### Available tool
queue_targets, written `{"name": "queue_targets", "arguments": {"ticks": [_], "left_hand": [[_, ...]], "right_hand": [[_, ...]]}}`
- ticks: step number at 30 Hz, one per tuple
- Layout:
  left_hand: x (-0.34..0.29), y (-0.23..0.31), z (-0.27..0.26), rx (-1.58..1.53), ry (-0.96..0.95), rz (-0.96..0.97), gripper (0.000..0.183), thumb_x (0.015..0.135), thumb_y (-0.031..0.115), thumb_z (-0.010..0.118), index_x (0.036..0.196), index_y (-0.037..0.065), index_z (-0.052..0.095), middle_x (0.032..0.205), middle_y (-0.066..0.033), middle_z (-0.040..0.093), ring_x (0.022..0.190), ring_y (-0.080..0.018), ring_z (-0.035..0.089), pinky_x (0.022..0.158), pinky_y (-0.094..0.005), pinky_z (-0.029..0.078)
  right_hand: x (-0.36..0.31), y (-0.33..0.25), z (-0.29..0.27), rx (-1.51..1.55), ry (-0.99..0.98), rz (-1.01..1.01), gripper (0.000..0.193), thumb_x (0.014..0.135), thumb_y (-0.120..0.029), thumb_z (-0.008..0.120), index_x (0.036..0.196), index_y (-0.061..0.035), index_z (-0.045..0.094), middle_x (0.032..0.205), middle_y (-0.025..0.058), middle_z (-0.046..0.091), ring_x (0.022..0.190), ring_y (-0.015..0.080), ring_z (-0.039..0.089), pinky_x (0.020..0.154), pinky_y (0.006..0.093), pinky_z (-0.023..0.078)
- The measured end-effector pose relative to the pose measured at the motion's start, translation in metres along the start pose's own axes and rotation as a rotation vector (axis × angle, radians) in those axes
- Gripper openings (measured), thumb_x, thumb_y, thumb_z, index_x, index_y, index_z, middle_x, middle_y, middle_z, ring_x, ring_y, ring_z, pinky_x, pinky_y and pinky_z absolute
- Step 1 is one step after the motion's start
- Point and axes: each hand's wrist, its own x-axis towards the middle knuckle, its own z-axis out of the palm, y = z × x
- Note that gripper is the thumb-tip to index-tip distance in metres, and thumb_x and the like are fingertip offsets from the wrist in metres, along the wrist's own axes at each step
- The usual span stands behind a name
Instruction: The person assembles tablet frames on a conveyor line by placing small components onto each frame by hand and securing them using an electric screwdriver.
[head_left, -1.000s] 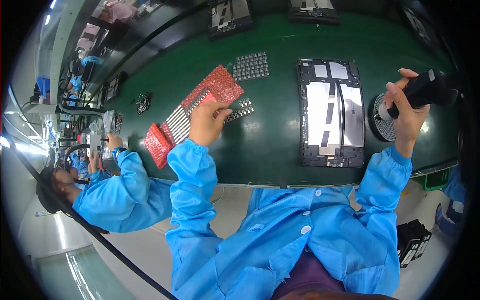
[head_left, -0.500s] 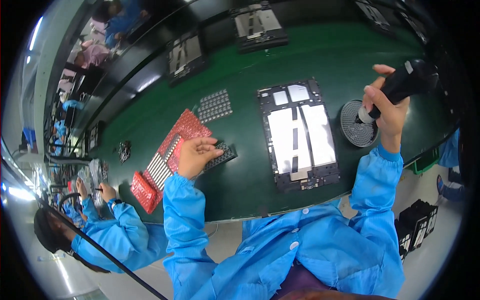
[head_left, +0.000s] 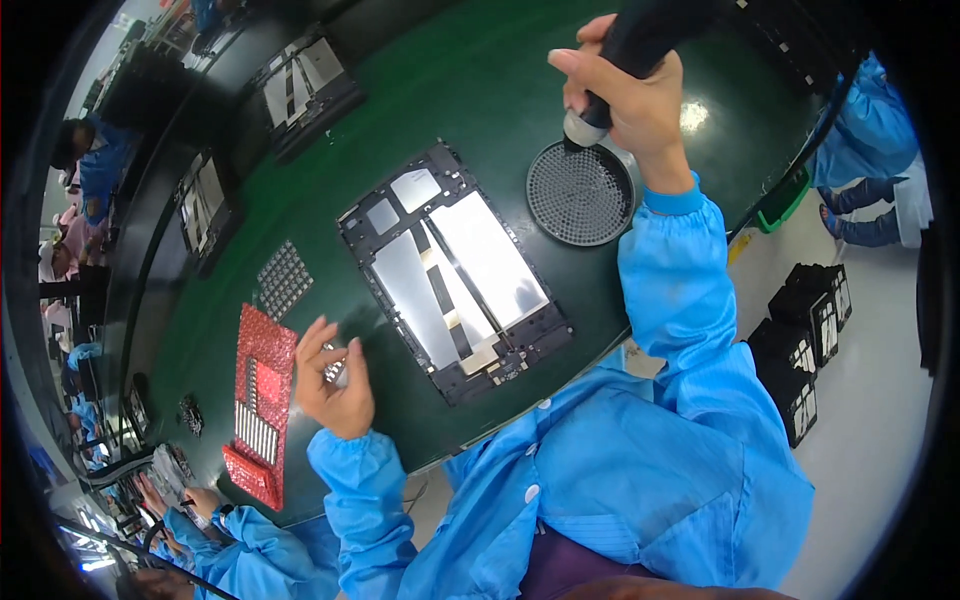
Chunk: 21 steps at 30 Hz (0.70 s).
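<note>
Two bare hands in blue sleeves work over a green bench, an opened flat device lying tilted at the centre of the frame.
At upper right, the right hand has its fingers wrapped round a black handheld tool, its tip by the far rim of a round grey dish. At lower left, the left hand has loosely curled fingers, thumb apart, near red bubble wrap; whether they pinch anything, I cannot tell.
</note>
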Motion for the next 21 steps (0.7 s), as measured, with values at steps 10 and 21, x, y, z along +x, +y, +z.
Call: {"name": "queue_targets", "arguments": {"ticks": [10,21], "left_hand": [[0.004,0.038,0.083,-0.212,-0.064,0.113,0.019,0.068,-0.001,0.07,0.074,0.009,0.054,0.084,-0.005,0.065,0.102,-0.0289,0.059,0.102,-0.0556,0.023],[0.008,0.044,0.079,-0.174,-0.071,0.102,0.011,0.072,0.002,0.07,0.079,0.005,0.061,0.079,-0.0037,0.065,0.089,-0.0238,0.061,0.1,-0.0517,0.029]], "right_hand": [[0.002,0.019,0.006,-0.132,-0.028,0.038,0.023,0.072,-0.001,0.071,0.09,0.0014,0.056,0.063,0.005,0.059,0.05,0.0118,0.056,0.047,0.0239,0.046],[0.003,0.022,0.007,-0.226,-0.034,0.059,0.022,0.072,-0.002,0.072,0.087,0.0002,0.057,0.061,0.0044,0.059,0.048,0.011,0.056,0.045,0.0223,0.045]]}}
